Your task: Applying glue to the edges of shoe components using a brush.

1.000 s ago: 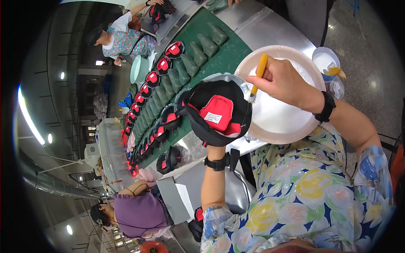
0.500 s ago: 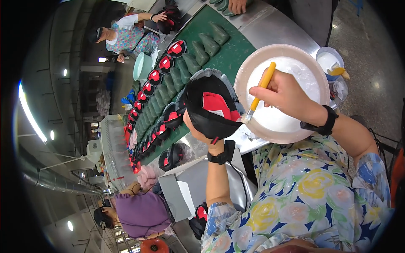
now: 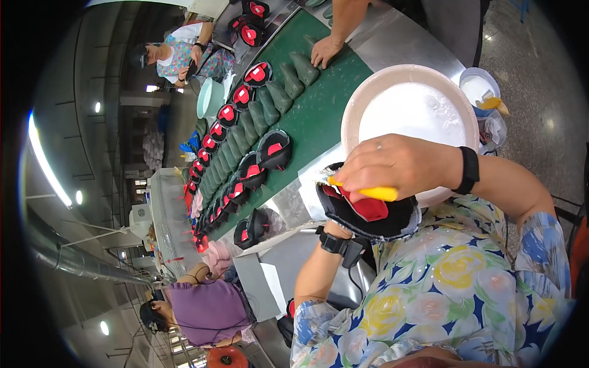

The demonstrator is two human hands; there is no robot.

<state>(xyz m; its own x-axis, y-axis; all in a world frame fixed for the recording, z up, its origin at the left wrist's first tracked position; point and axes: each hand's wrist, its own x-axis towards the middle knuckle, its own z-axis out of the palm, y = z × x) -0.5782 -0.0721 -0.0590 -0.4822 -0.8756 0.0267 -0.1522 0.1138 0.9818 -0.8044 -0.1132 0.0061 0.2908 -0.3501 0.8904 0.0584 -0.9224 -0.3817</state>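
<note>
A black shoe upper (image 3: 392, 228) with a red patch inside faces up in front of my chest, its rim ragged and pale. My left hand (image 3: 339, 230) supports it from beneath; the fingers are hidden behind it. Over the upper, my right hand (image 3: 386, 167) is closed around a yellow-handled brush (image 3: 378, 193). White wet bristles at the brush's tip touch or come very near the upper's left edge; I cannot tell which. Just beyond my right hand stands a wide pinkish basin (image 3: 351, 101) of white liquid.
A green conveyor belt (image 3: 325, 104) carries rows of green shoe lasts (image 3: 279, 97) and black-red uppers (image 3: 274, 150). Another person's hand (image 3: 327, 50) touches a far last. A small white bucket (image 3: 480, 86) stands beyond the basin. Co-workers sit at upper left and lower left.
The upper has come closer to my body and tipped flatter. My right hand has brought the brush from the basin over the upper. Another person's hand has reached onto the belt.
</note>
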